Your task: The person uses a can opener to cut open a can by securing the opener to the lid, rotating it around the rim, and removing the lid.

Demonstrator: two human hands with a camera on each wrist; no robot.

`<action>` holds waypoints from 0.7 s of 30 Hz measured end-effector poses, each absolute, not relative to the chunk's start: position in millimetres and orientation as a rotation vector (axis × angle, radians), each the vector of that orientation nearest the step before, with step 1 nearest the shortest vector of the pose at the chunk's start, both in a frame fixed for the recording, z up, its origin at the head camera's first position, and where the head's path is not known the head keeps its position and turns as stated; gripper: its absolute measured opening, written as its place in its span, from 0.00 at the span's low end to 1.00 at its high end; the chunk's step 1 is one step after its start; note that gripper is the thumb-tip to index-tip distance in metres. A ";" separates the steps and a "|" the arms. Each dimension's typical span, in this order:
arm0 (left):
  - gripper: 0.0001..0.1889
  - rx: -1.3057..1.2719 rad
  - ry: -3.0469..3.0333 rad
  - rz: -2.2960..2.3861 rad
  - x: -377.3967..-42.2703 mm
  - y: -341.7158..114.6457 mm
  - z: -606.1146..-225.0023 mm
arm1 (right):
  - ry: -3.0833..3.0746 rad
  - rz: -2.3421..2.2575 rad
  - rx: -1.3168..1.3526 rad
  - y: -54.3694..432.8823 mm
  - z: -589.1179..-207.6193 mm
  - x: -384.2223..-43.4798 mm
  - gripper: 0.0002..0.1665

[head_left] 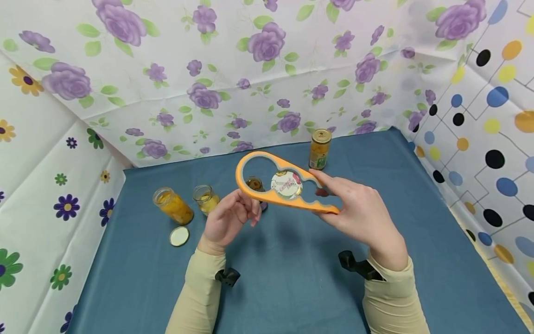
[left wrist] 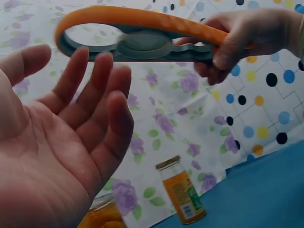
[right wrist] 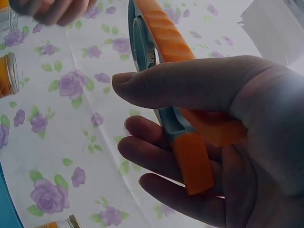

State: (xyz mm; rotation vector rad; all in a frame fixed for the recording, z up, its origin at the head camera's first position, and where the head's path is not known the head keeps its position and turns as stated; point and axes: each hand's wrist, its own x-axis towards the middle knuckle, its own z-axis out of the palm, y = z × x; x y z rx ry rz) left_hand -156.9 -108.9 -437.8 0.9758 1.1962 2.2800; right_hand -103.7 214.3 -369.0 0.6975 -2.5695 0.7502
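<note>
My right hand (head_left: 365,211) grips the handle ends of an orange and grey jar opener (head_left: 288,200), raised above the table. A round lid (head_left: 286,184) with pink lettering sits between the opener's grey inner edges. The right wrist view shows thumb and fingers around the two orange handle ends (right wrist: 194,164). My left hand (head_left: 228,215) is palm up with loosely bent fingers, close to the opener's rounded end; whether the fingertips touch it I cannot tell. Behind the opener stands a dark jar (head_left: 254,182), partly hidden.
On the blue-covered table (head_left: 292,287) stand a lidless jar of yellow fruit (head_left: 175,207) and a smaller open jar (head_left: 207,202), left of my left hand. A pale lid (head_left: 179,236) lies before them. A lidded jar (head_left: 319,150) stands at the back right near the flowered wall.
</note>
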 end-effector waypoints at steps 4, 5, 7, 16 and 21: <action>0.19 0.886 1.212 2.309 -153.8 -97.5 -438.7 | -2.563 0.758 0.740 209.5 -369.0 -103.5 0.54; 0.19 0.860 1.189 2.324 -152.9 -94.6 -439.2 | -2.560 0.760 0.754 208.3 -369.1 -103.4 0.54; 0.19 0.807 1.129 2.348 -150.4 -89.3 -440.0 | -2.548 0.764 0.784 206.3 -369.7 -103.5 0.53; 0.35 0.716 0.951 2.308 -138.4 -69.8 -438.7 | -2.524 0.778 0.911 196.2 -371.5 -105.1 0.51; 0.36 0.705 0.820 2.326 -134.9 -65.7 -435.8 | -2.542 0.767 0.957 194.3 -372.1 -105.3 0.52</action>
